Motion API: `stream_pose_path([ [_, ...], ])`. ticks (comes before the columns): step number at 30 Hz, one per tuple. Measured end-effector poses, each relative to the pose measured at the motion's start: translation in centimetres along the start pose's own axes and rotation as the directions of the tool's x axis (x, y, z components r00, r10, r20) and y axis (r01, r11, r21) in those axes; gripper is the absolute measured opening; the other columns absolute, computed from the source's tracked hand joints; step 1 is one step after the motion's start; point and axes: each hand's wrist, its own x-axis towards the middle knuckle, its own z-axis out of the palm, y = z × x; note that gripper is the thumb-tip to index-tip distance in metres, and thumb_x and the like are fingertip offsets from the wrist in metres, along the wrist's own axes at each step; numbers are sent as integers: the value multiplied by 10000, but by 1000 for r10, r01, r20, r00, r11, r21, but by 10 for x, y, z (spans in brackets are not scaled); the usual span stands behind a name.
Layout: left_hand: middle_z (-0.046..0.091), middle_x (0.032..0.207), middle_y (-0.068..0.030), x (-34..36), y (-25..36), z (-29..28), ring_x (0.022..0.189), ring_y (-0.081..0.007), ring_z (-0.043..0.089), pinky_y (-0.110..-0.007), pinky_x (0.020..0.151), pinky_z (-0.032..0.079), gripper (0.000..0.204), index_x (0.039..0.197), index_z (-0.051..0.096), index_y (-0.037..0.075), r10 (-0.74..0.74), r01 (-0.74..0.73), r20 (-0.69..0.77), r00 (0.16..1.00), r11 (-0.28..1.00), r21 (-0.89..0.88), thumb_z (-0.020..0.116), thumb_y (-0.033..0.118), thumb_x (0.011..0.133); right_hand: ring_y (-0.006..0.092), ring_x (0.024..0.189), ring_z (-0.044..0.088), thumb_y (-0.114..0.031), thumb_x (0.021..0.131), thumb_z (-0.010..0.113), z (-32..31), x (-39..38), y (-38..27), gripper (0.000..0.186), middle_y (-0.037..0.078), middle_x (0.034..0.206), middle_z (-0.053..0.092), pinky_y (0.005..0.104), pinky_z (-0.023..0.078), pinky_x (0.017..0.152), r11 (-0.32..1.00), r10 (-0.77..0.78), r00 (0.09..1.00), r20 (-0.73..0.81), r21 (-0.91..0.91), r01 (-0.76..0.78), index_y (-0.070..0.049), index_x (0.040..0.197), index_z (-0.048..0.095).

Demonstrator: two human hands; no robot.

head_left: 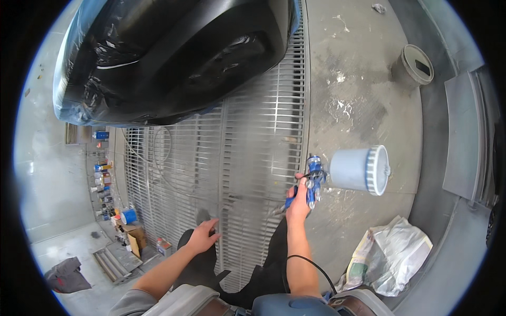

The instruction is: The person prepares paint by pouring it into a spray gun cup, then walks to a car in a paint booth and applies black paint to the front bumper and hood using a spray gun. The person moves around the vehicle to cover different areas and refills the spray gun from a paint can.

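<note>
My right hand (299, 203) is wrapped round a blue spray gun (314, 176). Its whitish paint cup (350, 168), capped with a ribbed white lid, sticks out sideways to the right of the gun. A dark hose (322, 269) loops beside my right forearm. My left hand (203, 237) hangs over my left knee, thumb and fingers apart, with nothing visible in it. Beyond both hands stands a dark car body (184, 68), partly masked with black and bluish plastic film. Its wheel is covered. A grey haze blurs the grating between the car and my hands.
Slatted metal floor grating (174, 179) runs beneath me. Crumpled plastic sheeting (395, 255) lies at the lower right, and a lidded bucket (414, 66) stands at the far right. Several cans and bottles, a blue can (128, 216) among them, line the left wall. A grey cloth (68, 275) lies lower left.
</note>
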Motion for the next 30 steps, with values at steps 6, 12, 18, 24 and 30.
stream_pose_path([
  [6, 619, 1419, -179, 190, -43, 100, 1336, -395, 560, -477, 1114, 467, 736, 1485, 531, 156, 551, -621, 287, 783, 705, 343, 833, 342, 840, 106, 542, 474, -277, 1086, 609, 13, 38, -9, 438, 35, 1139, 679, 289, 396, 523, 995, 68, 981, 184, 60, -80, -158, 1488, 480],
  [12, 743, 1138, -171, 357, -180, 150, 1072, -405, 688, -515, 914, 539, 466, 1206, 731, 152, 191, -467, 545, 816, 774, 428, 716, 516, 916, 87, 537, 418, -245, 1075, 614, -14, 115, 41, 442, 29, 1116, 664, 272, 367, 513, 981, -82, 934, 348, -136, 137, -145, 1485, 479],
  [18, 757, 1108, -165, 494, -209, 114, 1064, -405, 697, -515, 885, 548, 462, 1142, 758, 132, 111, -396, 455, 884, 694, 601, 752, 509, 875, 85, 571, 507, -167, 1066, 600, -27, 193, 78, 221, 72, 1092, 694, 252, 402, 508, 852, -398, 820, 411, -164, 496, -61, 1260, 597],
  [24, 765, 1051, -157, 498, -146, 100, 1011, -402, 706, -516, 844, 545, 425, 1098, 761, 116, 215, -499, 479, 851, 618, 608, 784, 460, 849, 59, 547, 498, -175, 1033, 661, -25, 190, 106, 136, -10, 744, 629, 254, 380, 506, 769, -281, 786, 551, -361, 528, -49, 1058, 704],
  [30, 744, 803, -101, 482, -130, 109, 778, -273, 700, -446, 698, 529, 297, 981, 772, 100, 128, -543, 657, 743, 690, 479, 818, 358, 841, 80, 558, 506, -165, 1024, 663, -46, 190, 122, 172, 43, 984, 715, 255, 411, 504, 735, -61, 764, 643, -488, 470, -45, 1148, 670],
])
